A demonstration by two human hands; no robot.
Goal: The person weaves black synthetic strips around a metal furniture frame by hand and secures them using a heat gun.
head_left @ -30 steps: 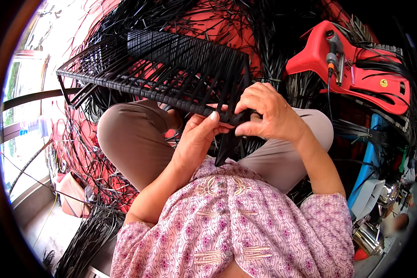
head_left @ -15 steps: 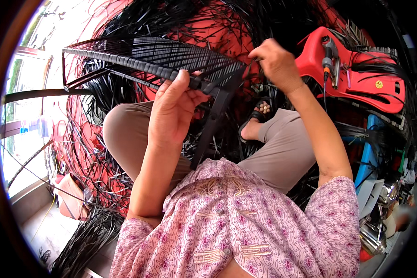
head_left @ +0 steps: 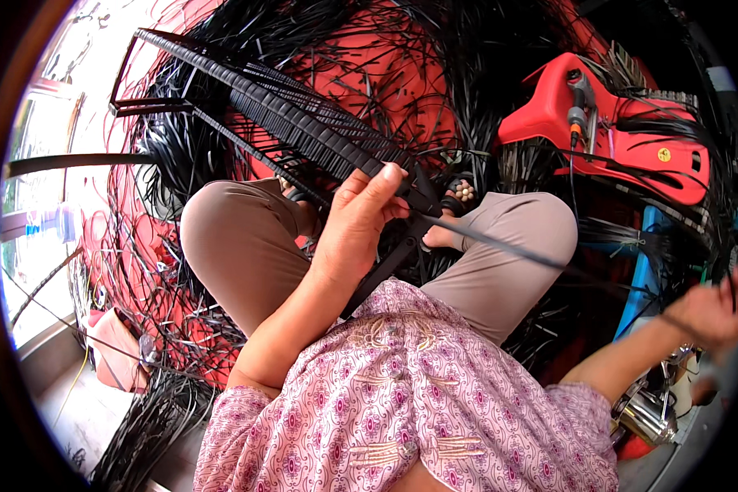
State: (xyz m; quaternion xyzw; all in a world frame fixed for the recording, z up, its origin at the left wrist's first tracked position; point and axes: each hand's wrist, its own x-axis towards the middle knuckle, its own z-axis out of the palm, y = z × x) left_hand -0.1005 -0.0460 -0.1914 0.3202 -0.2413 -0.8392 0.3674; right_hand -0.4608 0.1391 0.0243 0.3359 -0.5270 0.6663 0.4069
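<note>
A dark frame [head_left: 295, 111], partly covered in black plastic weaving, slants from the upper left down to between my knees. At its near corner my left hand [head_left: 357, 217] pinches the wrapped edge between thumb and fingers. From that corner a black plastic strip [head_left: 500, 243] runs out to the right, blurred by motion. My right hand [head_left: 713, 313] is far out at the right with its fingers curled around the strip's other end, also smeared. A flat dark leg [head_left: 385, 266] of the frame points down toward my lap.
Loose black strips [head_left: 213, 74] lie heaped over a red surface [head_left: 369, 70]. At the right a red plastic seat [head_left: 660, 156] holds a corded tool [head_left: 578, 107]. A bundle of strips [head_left: 152, 435] lies lower left by a pinkish bag [head_left: 119, 351]. Metal pots [head_left: 649, 416] stand lower right.
My right hand has swung from above the frame's corner far out to the lower right, drawing the strip along. The frame has tilted more steeply, and my left hand has shifted right and down.
</note>
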